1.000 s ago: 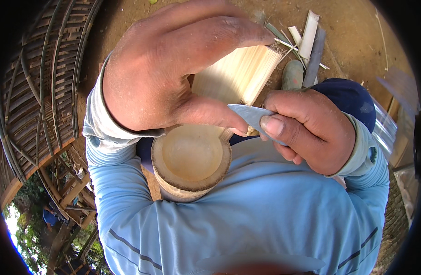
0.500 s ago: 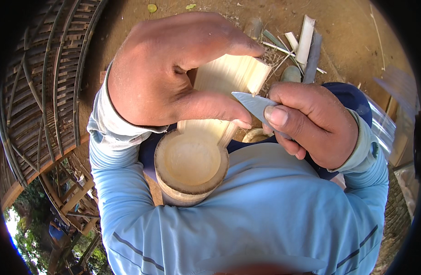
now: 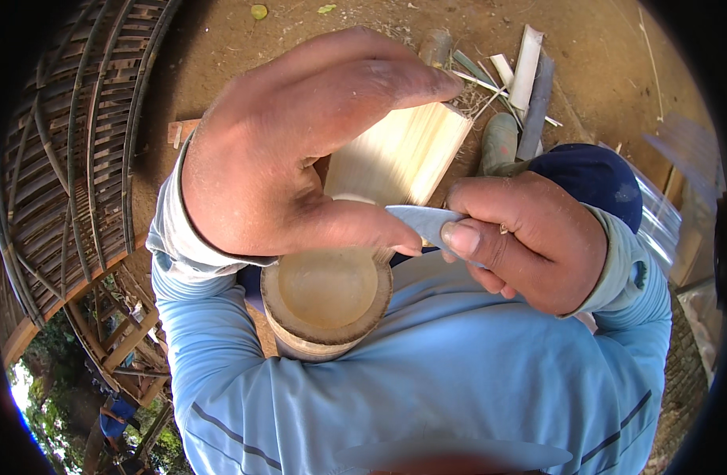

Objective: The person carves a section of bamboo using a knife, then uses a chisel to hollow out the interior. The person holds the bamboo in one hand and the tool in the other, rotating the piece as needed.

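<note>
My left hand [image 3: 260, 150] is wrapped across a thick bamboo piece, its thumb on the near side and its fingers over the far end. The pale, shaved face [image 3: 403, 150] of the bamboo shows between thumb and fingers. Close to my belly is its round, cup-like end with a thick rim [image 3: 272, 305]. My right hand [image 3: 538, 237] grips a knife, thumb pressed on the flat of the short grey blade [image 3: 419, 222]. The blade points left, close to my left thumb tip and the bamboo's right edge. The knife's handle is hidden in my fist.
Bamboo offcuts and strips [image 3: 526, 79] lie on the brown dirt ground ahead. A slatted bamboo structure [image 3: 86, 134] stands at the left. Clear plastic sheeting [image 3: 656, 218] lies at the right. A person in blue [image 3: 116, 416] is far off at lower left.
My right hand has drawn the knife toward me and slightly left along the bamboo's edge. My left hand has shifted slightly toward me, still gripping the bamboo.
</note>
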Available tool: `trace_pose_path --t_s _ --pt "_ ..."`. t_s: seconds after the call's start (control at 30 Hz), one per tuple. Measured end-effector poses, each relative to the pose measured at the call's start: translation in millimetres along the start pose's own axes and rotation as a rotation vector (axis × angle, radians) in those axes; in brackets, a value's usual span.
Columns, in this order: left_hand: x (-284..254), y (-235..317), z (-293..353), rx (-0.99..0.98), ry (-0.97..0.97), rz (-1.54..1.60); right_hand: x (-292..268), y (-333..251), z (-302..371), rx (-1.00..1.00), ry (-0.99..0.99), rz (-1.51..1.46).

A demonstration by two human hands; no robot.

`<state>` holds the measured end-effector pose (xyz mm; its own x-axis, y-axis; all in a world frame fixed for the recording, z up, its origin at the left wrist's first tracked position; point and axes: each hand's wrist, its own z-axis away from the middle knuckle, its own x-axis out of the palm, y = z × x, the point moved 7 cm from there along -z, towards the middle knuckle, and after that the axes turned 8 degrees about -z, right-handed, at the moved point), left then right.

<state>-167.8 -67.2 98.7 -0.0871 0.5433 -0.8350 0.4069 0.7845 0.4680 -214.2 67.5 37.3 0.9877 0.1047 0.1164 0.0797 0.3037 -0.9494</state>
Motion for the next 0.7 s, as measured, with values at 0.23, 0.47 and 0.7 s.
trace_pose_path --t_s 0.23,0.47,0.7 --pt "-2.1 -2.5 -2.7 0.008 0.015 0.010 -7.1 -7.5 1.3 0.063 0.035 -0.013" --pt "-2.4 -1.8 -0.6 0.010 0.017 0.058 -10.3 -15.2 5.2 0.133 0.065 -0.077" --pt "-3.9 -0.1 2.1 -0.038 0.001 0.027 -3.0 -7.9 -1.3 0.061 -0.020 0.035"
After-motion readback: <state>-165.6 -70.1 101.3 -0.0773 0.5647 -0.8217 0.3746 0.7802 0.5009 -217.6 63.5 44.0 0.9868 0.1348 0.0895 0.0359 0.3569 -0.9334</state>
